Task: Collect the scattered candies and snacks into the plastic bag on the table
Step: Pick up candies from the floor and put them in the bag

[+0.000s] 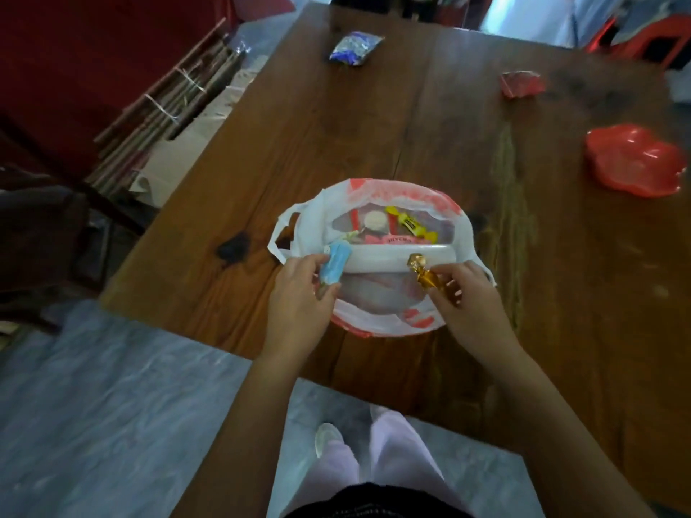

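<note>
The plastic bag, white with red print, sits open on the near part of the wooden table, and both hands are at its near rim.

The left hand has its fingers curled round a pale blue wrapped candy, thumb on one side and fingertips on the other. The candy's far end points over the left edge of the bag's mouth.

The right hand pinches a gold-wrapped candy between thumb and curled fingers. Its twisted foil end reaches over the right side of the opening. Whether either hand also touches the bag's plastic cannot be told.

Inside the bag a long white packet lies across from left to right. Beyond it are a yellow wrapped candy, a round white sweet and some pink wrappers.

Still out on the table are a blue and white snack packet at the far edge and a red wrapper far right. A red bowl stands at the right, well apart from the bag.
</note>
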Action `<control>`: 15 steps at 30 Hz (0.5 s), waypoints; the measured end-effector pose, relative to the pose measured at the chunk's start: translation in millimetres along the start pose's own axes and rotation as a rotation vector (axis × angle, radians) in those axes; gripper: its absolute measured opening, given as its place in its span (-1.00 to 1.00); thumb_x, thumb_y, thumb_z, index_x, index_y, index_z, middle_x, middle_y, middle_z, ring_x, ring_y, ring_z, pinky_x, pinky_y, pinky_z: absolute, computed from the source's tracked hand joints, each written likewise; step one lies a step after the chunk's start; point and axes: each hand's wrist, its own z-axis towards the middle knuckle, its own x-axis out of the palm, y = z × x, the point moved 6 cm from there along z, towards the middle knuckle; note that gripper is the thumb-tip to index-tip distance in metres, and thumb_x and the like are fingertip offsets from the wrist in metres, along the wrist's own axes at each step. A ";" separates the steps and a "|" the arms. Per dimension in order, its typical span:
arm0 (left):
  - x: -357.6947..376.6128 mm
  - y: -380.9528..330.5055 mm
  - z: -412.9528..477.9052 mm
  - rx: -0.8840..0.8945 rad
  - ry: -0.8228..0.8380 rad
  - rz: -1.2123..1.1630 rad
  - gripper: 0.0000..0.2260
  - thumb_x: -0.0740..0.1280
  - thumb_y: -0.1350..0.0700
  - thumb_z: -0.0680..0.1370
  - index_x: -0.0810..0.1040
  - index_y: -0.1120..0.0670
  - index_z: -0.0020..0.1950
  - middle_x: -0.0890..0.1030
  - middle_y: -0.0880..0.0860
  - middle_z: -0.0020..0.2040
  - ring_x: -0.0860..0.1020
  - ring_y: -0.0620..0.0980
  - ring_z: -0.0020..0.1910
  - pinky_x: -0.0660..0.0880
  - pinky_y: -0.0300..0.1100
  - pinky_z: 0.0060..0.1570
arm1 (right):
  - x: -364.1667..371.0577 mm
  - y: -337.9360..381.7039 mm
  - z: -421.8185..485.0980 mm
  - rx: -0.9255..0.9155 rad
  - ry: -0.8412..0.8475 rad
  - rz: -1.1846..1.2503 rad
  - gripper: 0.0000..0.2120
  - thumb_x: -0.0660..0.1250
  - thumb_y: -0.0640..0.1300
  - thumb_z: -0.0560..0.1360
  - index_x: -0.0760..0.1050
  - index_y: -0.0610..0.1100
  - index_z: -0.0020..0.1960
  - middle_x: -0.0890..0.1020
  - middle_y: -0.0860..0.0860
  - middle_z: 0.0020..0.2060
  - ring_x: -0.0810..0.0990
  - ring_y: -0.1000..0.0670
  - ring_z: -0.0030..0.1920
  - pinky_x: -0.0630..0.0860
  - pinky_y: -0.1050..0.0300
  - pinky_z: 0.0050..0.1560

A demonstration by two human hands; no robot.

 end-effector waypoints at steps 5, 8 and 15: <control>8.8 9.7 12.6 -0.102 -0.025 0.023 -0.64 0.36 0.15 0.48 0.43 0.00 0.26 0.47 0.00 0.19 0.43 -0.12 0.08 0.52 -0.18 0.03 | 7.1 -4.8 67.3 -0.033 0.065 -0.088 -0.74 0.31 -0.18 0.47 0.48 -0.15 0.16 0.51 -0.08 0.15 0.49 -0.01 0.07 0.48 0.12 0.10; 8.9 11.2 25.4 -0.128 -0.057 0.070 -0.63 0.37 0.16 0.48 0.43 0.01 0.26 0.47 0.00 0.20 0.41 -0.12 0.12 0.40 -0.27 0.05 | 21.5 -4.3 100.7 -0.109 0.133 -0.135 -0.74 0.31 -0.21 0.47 0.47 -0.17 0.17 0.50 -0.10 0.19 0.47 -0.07 0.13 0.44 0.10 0.16; 7.1 3.5 53.9 -0.061 -0.035 0.164 -0.65 0.37 0.19 0.46 0.46 0.06 0.24 0.50 0.04 0.17 0.43 -0.04 0.14 0.34 -0.24 0.09 | 55.1 -5.7 138.1 -0.166 0.301 -0.248 -0.70 0.30 -0.21 0.48 0.44 -0.16 0.21 0.50 -0.10 0.17 0.48 -0.08 0.10 0.37 0.18 0.08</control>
